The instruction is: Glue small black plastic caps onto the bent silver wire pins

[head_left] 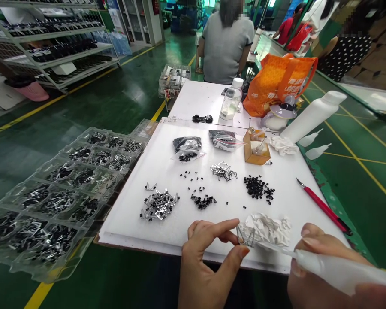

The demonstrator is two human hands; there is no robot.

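Between thumb and forefinger, my left hand [209, 262] pinches a small bent wire frame [245, 236]. My right hand [324, 266] is wrapped round a white squeeze bottle [337, 268] with a long thin nozzle. The nozzle points left and its tip is at the wire frame; whether they touch, I cannot tell. Just behind lies crumpled white tissue [268, 227]. Farther back on the white tabletop [122, 214] are a heap of silvery clips with black ends [160, 204], loose wire frames [223, 171] and small black pieces [257, 187].
A red craft knife [324, 208] lies at the right edge. Behind are zip bags [187, 146], a wooden box [256, 148], a big white bottle [315, 116] and an orange bag [276, 86]. A compartmented plastic tray [80, 240] stands left. A person [227, 47] sits ahead.
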